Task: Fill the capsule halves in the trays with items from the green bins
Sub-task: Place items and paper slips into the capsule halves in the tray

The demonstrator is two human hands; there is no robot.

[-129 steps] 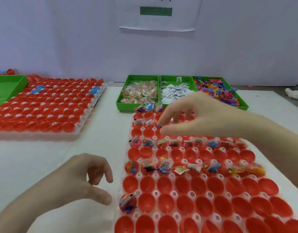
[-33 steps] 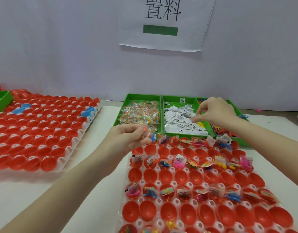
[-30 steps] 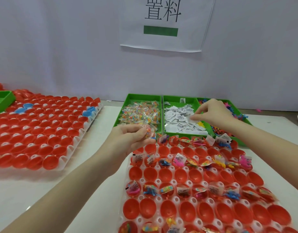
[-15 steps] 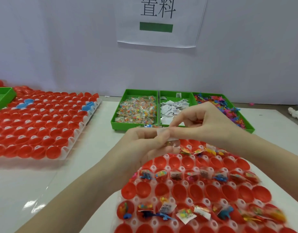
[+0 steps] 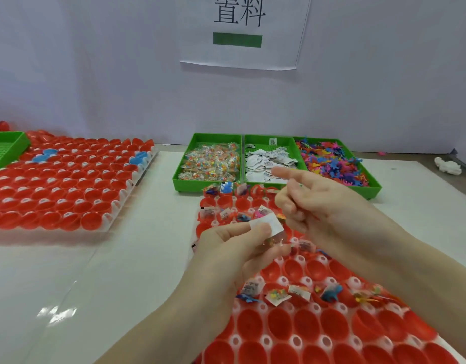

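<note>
Two hands hover over the near tray of red cups. Left hand now pinches the white packet alone; right hand has let go, forefinger straight, other fingers loosely curled, holding nothing.

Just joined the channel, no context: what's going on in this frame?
A person is loading red capsule halves in the near tray with small items from three green bins. The left hand pinches a white paper slip together with a clear packet above the tray. The right hand hovers beside it, index finger out, holding nothing visible. The far rows hold items, the nearest rows are mostly empty. A second tray of empty halves sits to the left.
</note>
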